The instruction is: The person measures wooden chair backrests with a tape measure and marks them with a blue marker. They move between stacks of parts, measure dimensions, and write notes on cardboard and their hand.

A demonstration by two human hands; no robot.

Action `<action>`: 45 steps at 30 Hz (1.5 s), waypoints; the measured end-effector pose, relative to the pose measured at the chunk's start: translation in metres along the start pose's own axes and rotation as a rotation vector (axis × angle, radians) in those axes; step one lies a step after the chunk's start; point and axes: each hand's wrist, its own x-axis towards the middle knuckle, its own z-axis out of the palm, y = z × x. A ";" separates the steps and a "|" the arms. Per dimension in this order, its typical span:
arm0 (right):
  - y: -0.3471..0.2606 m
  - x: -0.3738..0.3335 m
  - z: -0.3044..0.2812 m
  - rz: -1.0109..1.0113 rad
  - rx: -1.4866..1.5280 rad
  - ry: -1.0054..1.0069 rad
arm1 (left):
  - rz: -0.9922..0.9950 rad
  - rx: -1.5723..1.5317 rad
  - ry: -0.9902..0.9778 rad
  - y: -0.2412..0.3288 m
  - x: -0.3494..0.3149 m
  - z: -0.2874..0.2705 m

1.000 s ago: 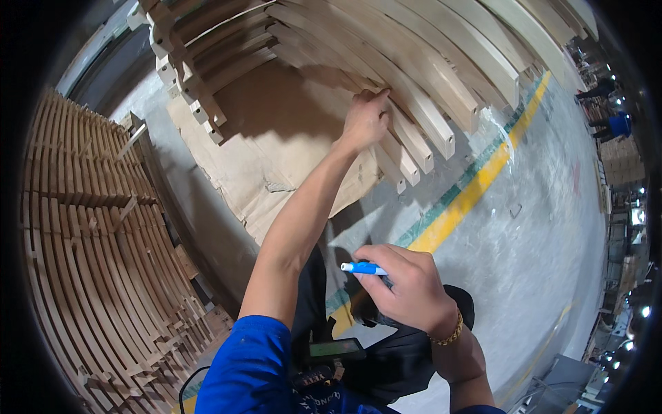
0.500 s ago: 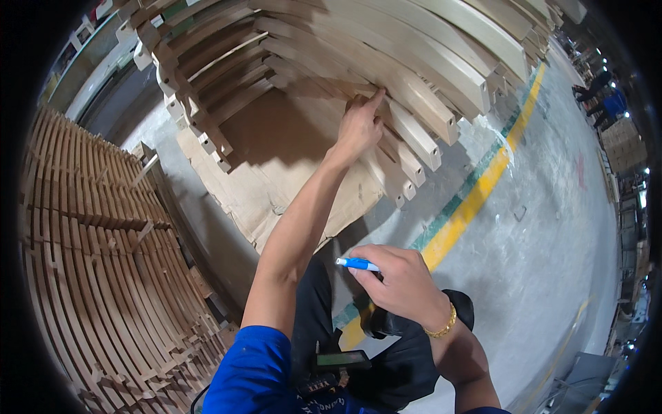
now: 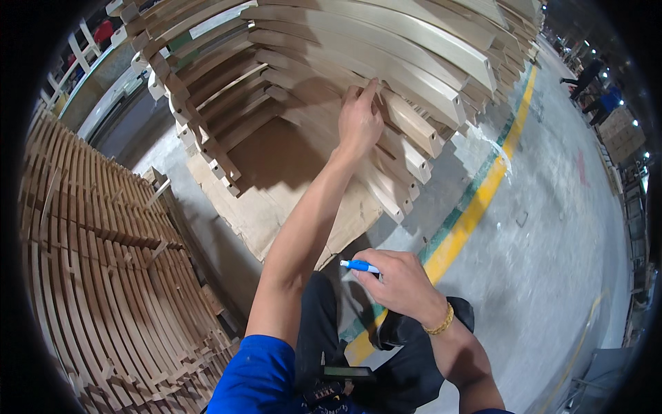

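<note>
My left hand (image 3: pixel 360 123) reaches forward into a stack of pale wooden slats and touches the inner faces of the right-hand row. Its index finger is stretched out, the other fingers are partly bent, and the hand appears to hold nothing. Under and beside it, one wooden slat (image 3: pixel 412 125) ends in a drilled hole near its tip. Close to my knees, my right hand (image 3: pixel 398 281) is closed around a blue-and-white pen (image 3: pixel 360 265), its white end pointing left. A gold-coloured bracelet (image 3: pixel 441 320) circles the right wrist.
Flattened cardboard (image 3: pixel 231 207) lies beneath the slat stack. Thin curved wooden strips (image 3: pixel 103 276) stand in dense rows at left. A yellow floor line (image 3: pixel 476 210) edged in green runs along the right. People (image 3: pixel 605 103) are far off at upper right.
My left hand has shifted slightly up along the slats, its wrist turning a little. The view has tilted slightly. My right hand keeps the pen in nearly the same place.
</note>
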 end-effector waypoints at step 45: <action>0.035 0.008 -0.028 0.152 -0.060 0.125 | 0.311 -0.016 0.153 0.120 0.093 -0.023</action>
